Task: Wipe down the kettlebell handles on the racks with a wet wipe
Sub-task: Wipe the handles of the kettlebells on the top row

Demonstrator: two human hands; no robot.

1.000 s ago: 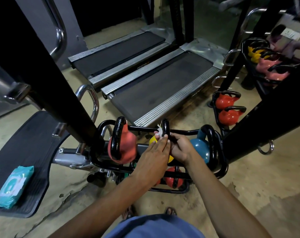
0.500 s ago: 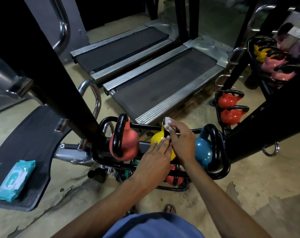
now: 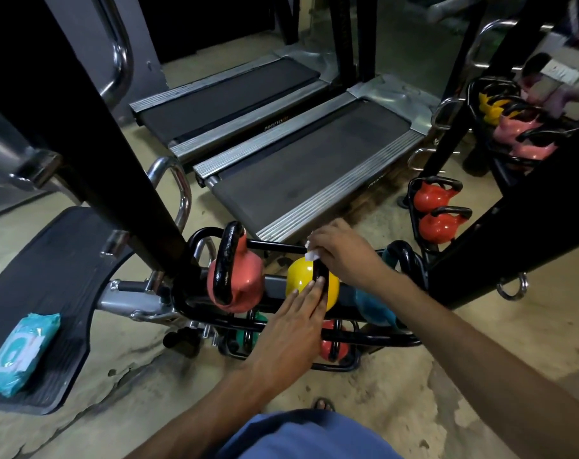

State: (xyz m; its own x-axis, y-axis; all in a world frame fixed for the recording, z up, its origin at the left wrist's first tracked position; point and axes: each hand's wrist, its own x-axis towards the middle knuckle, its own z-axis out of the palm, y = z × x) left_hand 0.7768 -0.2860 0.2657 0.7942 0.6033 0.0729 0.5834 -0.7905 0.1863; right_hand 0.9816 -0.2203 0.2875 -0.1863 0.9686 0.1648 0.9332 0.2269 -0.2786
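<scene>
The wet wipe point(image 3: 313, 255) was held bunched under the curled fingers of the right hand point(image 3: 344, 256), which was closed over the top of the black handle point(image 3: 319, 276) of the yellow kettlebell point(image 3: 299, 279). Only a white corner of the wipe could be seen at the fingertips. The left hand point(image 3: 294, 326) was laid flat, fingers straight and together, with the fingertips pressed against the yellow bell's body and the foot of its handle, apparently to steady it; nothing was gripped by it. The yellow bell was seated in the middle of the top tier of the low black rack point(image 3: 275, 245), between a coral kettlebell point(image 3: 245, 283) on the left and a blue kettlebell point(image 3: 374, 309) on the right, the latter partly hidden by the right forearm. The task was judged to be partway through this one handle; whether the neighbouring handles had been cleaned could not be told, since no wetness was discernible. A lower red kettlebell point(image 3: 331, 349) beneath, a pair of red kettlebells point(image 3: 439, 226) on a second rack to the right, and yellow and pink ones further back were taken as probably left to be done. A teal pack of wipes point(image 3: 20, 352) was seen lying on a black footplate point(image 3: 49, 260) at the far left, well apart from the rack.
</scene>
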